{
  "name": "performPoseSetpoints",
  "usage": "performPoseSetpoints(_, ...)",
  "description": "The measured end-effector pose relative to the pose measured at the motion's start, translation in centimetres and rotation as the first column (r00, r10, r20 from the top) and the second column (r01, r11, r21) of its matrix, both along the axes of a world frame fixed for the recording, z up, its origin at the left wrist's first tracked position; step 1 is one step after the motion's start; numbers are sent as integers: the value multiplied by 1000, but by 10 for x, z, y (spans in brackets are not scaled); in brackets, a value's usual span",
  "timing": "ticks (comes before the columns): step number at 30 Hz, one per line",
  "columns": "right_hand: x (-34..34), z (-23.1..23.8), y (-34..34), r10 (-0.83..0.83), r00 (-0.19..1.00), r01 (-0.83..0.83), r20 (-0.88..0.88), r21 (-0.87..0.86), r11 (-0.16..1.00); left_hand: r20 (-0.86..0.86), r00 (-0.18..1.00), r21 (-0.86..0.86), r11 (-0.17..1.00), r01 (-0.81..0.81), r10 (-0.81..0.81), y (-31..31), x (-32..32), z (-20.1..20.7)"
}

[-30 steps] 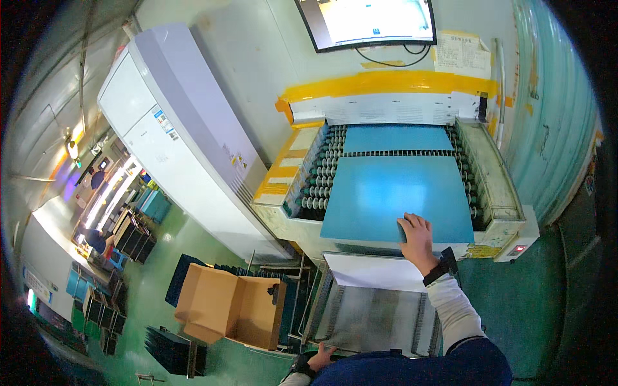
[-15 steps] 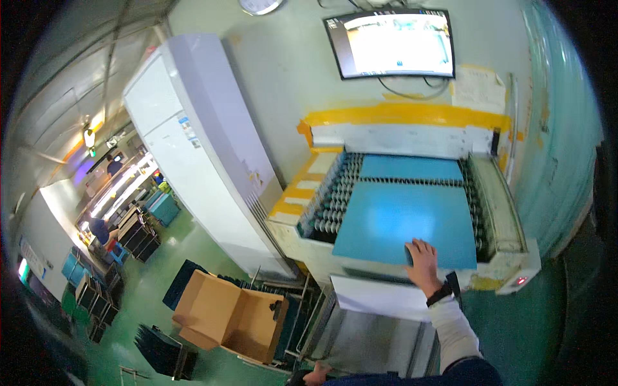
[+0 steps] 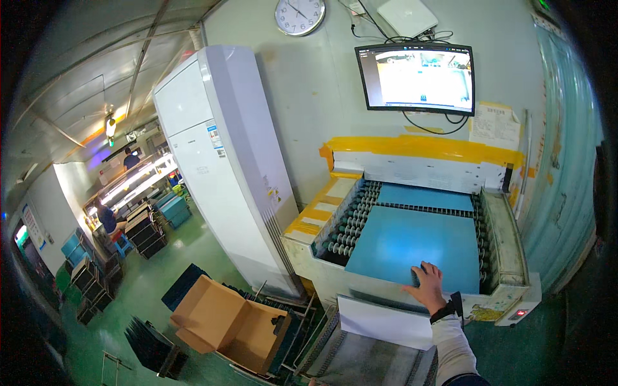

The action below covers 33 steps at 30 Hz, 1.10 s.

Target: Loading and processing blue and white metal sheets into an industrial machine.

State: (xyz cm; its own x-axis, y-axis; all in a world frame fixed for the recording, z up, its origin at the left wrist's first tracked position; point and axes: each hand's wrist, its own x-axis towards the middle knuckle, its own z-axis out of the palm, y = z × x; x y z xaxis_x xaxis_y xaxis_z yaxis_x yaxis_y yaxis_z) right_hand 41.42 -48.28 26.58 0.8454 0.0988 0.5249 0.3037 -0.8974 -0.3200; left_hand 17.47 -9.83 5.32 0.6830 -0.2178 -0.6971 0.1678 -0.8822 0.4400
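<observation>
My right hand [image 3: 427, 289] is over the near edge of a large blue panel [image 3: 418, 241], its thumb and fingers apart. A small dark patch shows between thumb and fingers; I cannot make out what it is, nor whether the hand touches the panel. The panel lies flat on the black rollers [image 3: 341, 248] of a white conveyor machine [image 3: 508, 248]. Behind it a second blue panel [image 3: 425, 196] rests farther in, at the back wall of the machine. Only a sliver of my left hand [image 3: 313, 382] shows at the lower edge, its fingers hidden.
Below the machine's front, a white sheet [image 3: 386, 321] stands over a grey surface [image 3: 360, 360]. An open cardboard box [image 3: 251, 334] and a black rack [image 3: 151, 347] are left. A tall white cabinet unit [image 3: 225, 161] stands beside the machine; a screen [image 3: 418, 80] hangs above. Two people sit far left.
The view has tilted up, so the scene sits lower in the picture. My left hand has nearly left the picture. My right hand's fingers have spread, still by the panel's near edge.
</observation>
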Motion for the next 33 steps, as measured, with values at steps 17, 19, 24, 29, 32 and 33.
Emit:
performPoseSetpoints(17,47,-14,-8,-20,1000,21,15,-44,999,129,981,4,989,145,-144,25,-58,-46)
performPoseSetpoints(19,50,-11,-8,-19,999,16,-41,-51,999,60,991,36,993,116,-118,22,-60,-29)
performPoseSetpoints(24,52,0,-6,-26,993,20,-116,-55,998,-59,998,108,994,14,-8,2,-53,20)
performPoseSetpoints(29,54,1,-9,-36,993,26,-116,-88,996,-22,1000,74,997,7,-6,9,-58,-3)
performPoseSetpoints(32,58,-2,-11,-54,995,43,-86,-117,992,104,993,29,998,49,-52,15,-58,-22)
performPoseSetpoints(33,60,-3,-11,-60,994,49,-93,-116,992,95,994,49,997,53,-58,15,-58,-24)
